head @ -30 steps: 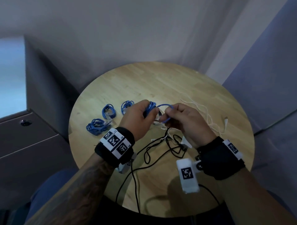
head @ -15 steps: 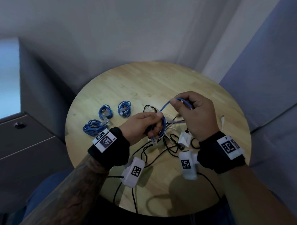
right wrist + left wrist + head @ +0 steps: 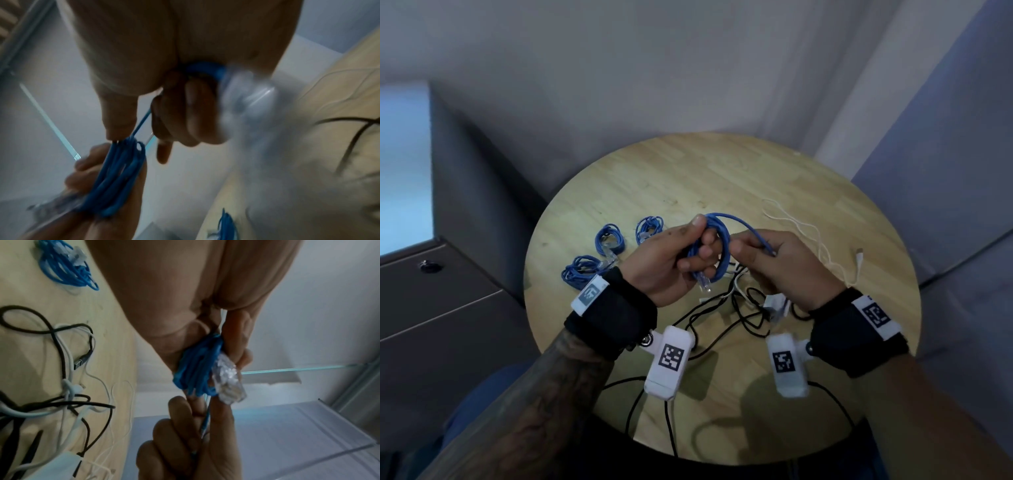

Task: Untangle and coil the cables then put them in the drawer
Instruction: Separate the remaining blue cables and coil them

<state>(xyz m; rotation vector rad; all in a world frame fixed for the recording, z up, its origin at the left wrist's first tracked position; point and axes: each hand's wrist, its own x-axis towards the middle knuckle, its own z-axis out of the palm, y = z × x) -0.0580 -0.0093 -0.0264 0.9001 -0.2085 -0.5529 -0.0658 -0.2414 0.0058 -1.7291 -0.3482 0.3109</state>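
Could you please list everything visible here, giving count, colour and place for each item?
Coiled cables: three, blue, on the table left of the hands.
Cable being coiled: one, blue, loops in the left hand, free end in the right hand.
Tangled cables: several, black and white, on the table under the hands.
Thin cable: one, white, loose on the table's right side.
Table: one, round, light wood.
Cabinet: one, grey, left of the table.
Left hand: grips the blue loops.
Right hand: pinches the blue cable's end.
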